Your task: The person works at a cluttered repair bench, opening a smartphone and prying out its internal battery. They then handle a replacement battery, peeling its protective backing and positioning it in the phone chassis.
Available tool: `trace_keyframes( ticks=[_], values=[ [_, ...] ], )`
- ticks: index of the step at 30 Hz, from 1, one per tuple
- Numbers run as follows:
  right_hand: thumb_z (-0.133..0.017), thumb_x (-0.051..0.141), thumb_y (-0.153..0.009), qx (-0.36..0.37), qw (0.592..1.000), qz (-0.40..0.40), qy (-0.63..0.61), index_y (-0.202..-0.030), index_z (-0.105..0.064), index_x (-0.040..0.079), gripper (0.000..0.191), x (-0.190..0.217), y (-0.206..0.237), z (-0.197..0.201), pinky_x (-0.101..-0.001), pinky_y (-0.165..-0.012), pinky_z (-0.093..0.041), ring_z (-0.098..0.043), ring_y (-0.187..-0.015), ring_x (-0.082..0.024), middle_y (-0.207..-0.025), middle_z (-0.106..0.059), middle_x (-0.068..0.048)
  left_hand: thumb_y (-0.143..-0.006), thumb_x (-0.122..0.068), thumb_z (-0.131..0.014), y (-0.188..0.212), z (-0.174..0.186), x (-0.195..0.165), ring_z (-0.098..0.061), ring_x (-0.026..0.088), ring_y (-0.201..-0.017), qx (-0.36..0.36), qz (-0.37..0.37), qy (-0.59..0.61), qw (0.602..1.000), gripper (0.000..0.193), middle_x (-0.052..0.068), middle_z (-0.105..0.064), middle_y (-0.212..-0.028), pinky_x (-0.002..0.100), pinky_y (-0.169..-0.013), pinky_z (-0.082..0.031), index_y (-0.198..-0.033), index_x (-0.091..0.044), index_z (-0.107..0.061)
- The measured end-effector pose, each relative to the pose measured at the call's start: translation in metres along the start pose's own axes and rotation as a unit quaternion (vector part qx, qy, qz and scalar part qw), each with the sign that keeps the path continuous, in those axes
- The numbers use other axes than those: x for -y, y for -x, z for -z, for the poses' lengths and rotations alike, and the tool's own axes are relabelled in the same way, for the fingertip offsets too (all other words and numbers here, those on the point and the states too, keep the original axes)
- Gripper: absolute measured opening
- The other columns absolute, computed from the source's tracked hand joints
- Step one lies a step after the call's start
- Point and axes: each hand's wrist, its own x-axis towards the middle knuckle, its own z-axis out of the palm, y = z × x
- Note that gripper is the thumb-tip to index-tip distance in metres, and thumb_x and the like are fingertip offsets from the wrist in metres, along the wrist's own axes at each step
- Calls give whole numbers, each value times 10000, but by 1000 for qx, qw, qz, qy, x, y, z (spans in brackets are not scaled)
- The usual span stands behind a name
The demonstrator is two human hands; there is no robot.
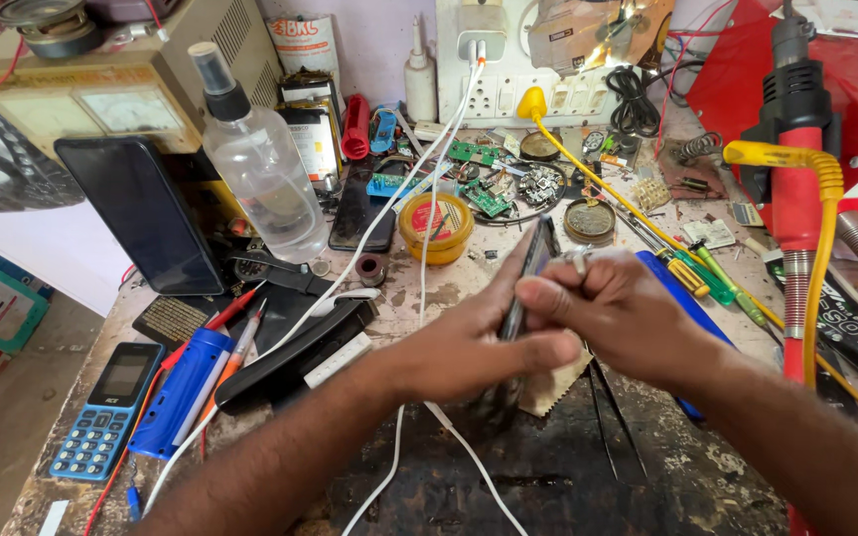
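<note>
The cluttered tabletop (508, 467) carries everything here, its dark scarred surface crossed by white cables (419, 248) running up toward twelve o'clock. Near the centre, both hands meet on a smartphone (530, 273) held up on edge, its thin side toward the camera. The left hand (469, 347) comes in from seven o'clock and is closed around the phone's lower body, thumb lying along its near edge. The right hand (618, 308) enters from four o'clock with its fingers curled tight against the upper edge; whether they pinch a small tool or only the frame cannot be told. By my judgement this is edge work on the handset, and it goes best with the left hand bracing firmly while the right applies small, even pressure along the seam, not at one spot. A spray bottle (260, 169) stands at ten o'clock, a blue keypad phone (106, 412) lies at eight o'clock, and a yellow round tin (436, 226) sits at twelve. Thin tweezers (608, 417) lie just below the hands, at five o'clock.
</note>
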Motion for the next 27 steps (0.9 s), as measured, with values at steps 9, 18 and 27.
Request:
trace_keyframes(
  ticks=[9,18,27],
  values=[
    [-515,354,-1007,24,998,-39,-47,-794,-695,43,418,6,11,5,-288,-491,-455,-692,-528,-151,-605,-701,-70,-1053,-536,-568,-3,13,25,-663,327,-1030,117,8,312,943,815,216,-583,-1182,478,-822,-599,-1550,44,-284],
    [-491,415,-1123,-71,973,49,-215,-793,-606,32,519,10,13,33,-361,-640,-565,-591,-528,-180,-618,-608,-91,-1071,-561,-483,-7,38,35,-655,508,-1049,225,-8,576,786,839,364,-440,-1530,484,-748,-614,-1644,19,-284],
    [-532,306,-1135,-19,962,155,-223,-833,-602,0,436,6,24,38,-347,-582,-505,-609,-597,-217,-690,-629,-135,-1018,-611,-473,-5,43,28,-651,555,-915,245,49,598,761,915,540,-366,-1298,509,-732,-618,-1668,-1,-266]
  ],
)
